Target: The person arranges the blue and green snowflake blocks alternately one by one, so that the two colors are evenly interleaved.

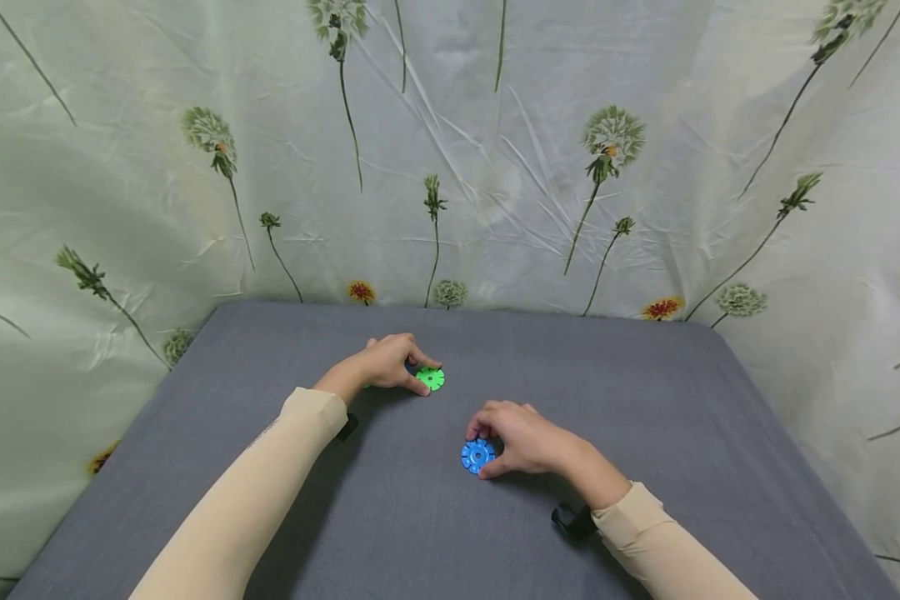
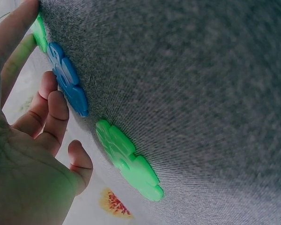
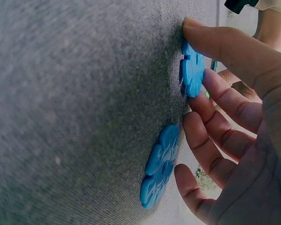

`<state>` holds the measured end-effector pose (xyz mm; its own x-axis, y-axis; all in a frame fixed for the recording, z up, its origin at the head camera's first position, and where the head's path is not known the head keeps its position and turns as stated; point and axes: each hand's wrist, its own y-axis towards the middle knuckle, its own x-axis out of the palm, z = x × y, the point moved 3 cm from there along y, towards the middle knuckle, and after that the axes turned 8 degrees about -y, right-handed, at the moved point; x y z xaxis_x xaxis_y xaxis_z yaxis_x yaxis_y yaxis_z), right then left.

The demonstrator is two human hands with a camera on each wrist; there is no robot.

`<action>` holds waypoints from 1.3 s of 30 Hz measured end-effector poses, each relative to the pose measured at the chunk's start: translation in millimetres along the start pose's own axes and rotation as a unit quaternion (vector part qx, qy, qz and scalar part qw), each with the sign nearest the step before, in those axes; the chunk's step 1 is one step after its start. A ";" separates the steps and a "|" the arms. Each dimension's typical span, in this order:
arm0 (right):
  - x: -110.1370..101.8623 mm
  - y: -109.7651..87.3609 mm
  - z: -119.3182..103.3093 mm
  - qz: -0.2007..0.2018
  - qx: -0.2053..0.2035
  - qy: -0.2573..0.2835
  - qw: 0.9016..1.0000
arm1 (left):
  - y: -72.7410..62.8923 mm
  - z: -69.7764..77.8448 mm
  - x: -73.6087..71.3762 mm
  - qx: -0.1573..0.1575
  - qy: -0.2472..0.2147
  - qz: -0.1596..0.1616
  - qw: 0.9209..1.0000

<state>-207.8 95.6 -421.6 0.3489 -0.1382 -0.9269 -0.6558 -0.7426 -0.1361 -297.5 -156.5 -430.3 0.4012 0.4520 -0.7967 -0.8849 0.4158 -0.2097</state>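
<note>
Green disc (image 1: 432, 379) is pinched by the left hand (image 1: 387, 364), blue disc (image 1: 476, 457) by the right hand (image 1: 527, 440).

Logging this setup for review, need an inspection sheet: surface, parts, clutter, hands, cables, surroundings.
Surface: table covered in dark grey cloth.
Parts: notched plastic discs, a green disc and a blue disc in the fingers; the left wrist view adds a second blue disc and a second green disc by the left hand; the right wrist view shows another blue disc near the right little finger.
Clutter: nothing seen.
Hands: left holds the green disc at its edge, thumb and finger; right hand pinches the blue disc.
Cables: nothing seen.
Surroundings: pale flower-print fabric behind and beside the table.
</note>
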 end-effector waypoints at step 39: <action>6.5 -15.9 -11.3 0.004 -0.018 0.003 1.000 | 1.1 -4.0 -3.1 0.003 0.007 -0.007 1.000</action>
<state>-187.5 99.0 -421.5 0.3482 -0.1486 -0.9256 -0.6346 -0.7641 -0.1161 -300.6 -160.6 -430.3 0.4105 0.4350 -0.8014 -0.8779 0.4262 -0.2184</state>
